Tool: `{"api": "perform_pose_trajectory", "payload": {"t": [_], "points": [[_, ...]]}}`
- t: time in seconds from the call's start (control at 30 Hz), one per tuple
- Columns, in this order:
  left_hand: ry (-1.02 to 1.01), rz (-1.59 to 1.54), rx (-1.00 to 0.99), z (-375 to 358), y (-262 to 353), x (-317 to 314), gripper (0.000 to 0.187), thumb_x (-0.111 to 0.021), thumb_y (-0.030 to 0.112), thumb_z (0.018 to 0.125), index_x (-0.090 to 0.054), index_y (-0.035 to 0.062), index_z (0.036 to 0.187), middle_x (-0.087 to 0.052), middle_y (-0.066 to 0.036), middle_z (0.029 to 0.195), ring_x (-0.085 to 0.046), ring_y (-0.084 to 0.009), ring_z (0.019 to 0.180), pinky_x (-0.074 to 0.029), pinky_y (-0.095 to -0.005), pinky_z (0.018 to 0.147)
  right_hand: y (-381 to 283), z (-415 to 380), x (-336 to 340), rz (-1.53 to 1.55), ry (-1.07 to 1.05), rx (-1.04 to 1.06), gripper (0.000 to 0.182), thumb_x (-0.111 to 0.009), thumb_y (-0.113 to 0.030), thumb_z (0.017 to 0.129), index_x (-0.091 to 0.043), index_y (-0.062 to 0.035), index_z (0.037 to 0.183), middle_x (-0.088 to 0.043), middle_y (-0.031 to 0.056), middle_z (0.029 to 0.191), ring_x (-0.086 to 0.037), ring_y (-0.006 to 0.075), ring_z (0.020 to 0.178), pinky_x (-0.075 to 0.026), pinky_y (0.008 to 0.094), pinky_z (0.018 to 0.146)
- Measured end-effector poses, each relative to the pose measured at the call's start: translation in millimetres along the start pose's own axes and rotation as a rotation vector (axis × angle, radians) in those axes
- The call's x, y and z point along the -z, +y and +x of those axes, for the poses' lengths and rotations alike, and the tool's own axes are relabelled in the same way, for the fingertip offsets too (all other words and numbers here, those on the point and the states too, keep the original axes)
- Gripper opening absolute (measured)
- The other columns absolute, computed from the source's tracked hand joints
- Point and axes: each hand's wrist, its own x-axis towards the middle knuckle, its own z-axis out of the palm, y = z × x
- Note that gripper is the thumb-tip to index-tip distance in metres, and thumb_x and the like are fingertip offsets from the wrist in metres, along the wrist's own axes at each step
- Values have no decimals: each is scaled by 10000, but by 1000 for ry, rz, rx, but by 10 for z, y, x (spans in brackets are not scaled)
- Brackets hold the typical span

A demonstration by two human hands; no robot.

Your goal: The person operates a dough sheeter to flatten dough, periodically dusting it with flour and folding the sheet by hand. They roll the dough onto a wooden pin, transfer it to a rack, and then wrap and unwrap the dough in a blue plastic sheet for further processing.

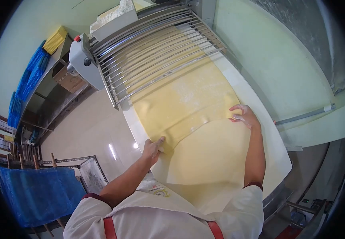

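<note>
A wide, pale yellow dough sheet (188, 93) lies on the white belt of a dough sheeter, running out from under its metal guard. Its near edge is drawn over a lower, smoother layer of dough (208, 155), with ripples across the upper layer. My left hand (152, 150) grips the upper layer's left near corner, thumb on top and the other fingers mostly hidden. At the right near corner, my right hand (244, 116) has curled fingers on the dough's edge. Light flour dusts the upper surface.
The bar guard (160, 59) spans the belt ahead, beside the machine's grey housing (85, 61) with a red button. A flour-filled tray (114, 18) sits on top. Blue sheeting (41, 195) hangs on a rack at lower left. A pale wall (268, 59) stands close on the right.
</note>
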Motion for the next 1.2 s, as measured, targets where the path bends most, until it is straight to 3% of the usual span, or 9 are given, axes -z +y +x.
{"api": "perform_pose_trajectory", "payload": {"t": [0.23,0.33,0.63,0.73,0.83,0.9,0.93,1.07,1.2], "points": [[175,-107,-157,478,162,-128,260,-602,51,875,-534,-53,1103,-614,-120,1012,-631,-222,878,-563,-353,760,-44,857,-274,51,95,164,181,-640,64,783,-630,20,959,-598,116,988,-619,170,785,-584,286,688],[-22,94,-284,137,567,-152,248,-625,62,863,-562,-51,1074,-622,-120,1004,-636,-217,865,-563,-339,789,-365,763,112,-14,109,227,191,-645,51,781,-633,9,967,-604,91,993,-613,171,808,-577,309,729],[16,109,-67,676,790,549,221,-608,110,892,-580,-34,1058,-626,-77,967,-610,-133,798,-544,-223,728,-162,1496,621,-5,140,257,131,-605,35,826,-635,-19,942,-593,58,1010,-595,142,878,-556,284,693],[-21,20,-118,1039,1024,782,218,-596,106,899,-574,-35,1063,-614,-81,989,-608,-133,835,-538,-212,717,-89,2083,518,9,256,256,171,-616,-35,836,-618,-28,1007,-580,99,1098,-572,218,1009,-518,348,821],[59,-31,-195,1007,1134,757,241,-592,103,899,-539,-15,1103,-604,-82,998,-595,-148,883,-517,-258,804,-57,2335,-49,-840,786,880,285,-639,-143,830,-590,-42,1092,-553,154,1192,-496,310,1153,-393,426,987],[63,-3,-294,969,1058,769,274,-586,112,902,-511,-3,1139,-604,-75,1006,-590,-156,923,-490,-291,859,-235,2374,-843,-1161,646,953,572,-622,-356,835,-464,-64,1302,-450,165,1344,-349,342,1298,-235,518,1076],[45,34,-302,934,990,760,271,-590,118,901,-519,-2,1133,-607,-74,1001,-593,-155,926,-490,-288,851,-250,2514,-1309,-1441,525,616,651,-556,-447,857,-396,-68,1362,-373,152,1417,-279,333,1347,-197,555,1079],[-150,204,-280,684,965,938,273,-616,152,887,-552,9,1110,-625,-73,984,-607,-153,917,-490,-282,823,-441,2484,-3042,-1315,204,809,714,-473,-436,875,-241,-54,1432,-241,143,1496,-200,288,1393,-123,555,1109],[-151,366,-268,510,1366,1729,258,-615,164,889,-559,-8,1074,-635,-86,964,-614,-144,851,-508,-289,785,-453,1609,-3888,-1216,-382,876,566,-484,-406,882,-438,-59,1327,-331,131,1452,-273,277,1364,-163,511,1110]]}}
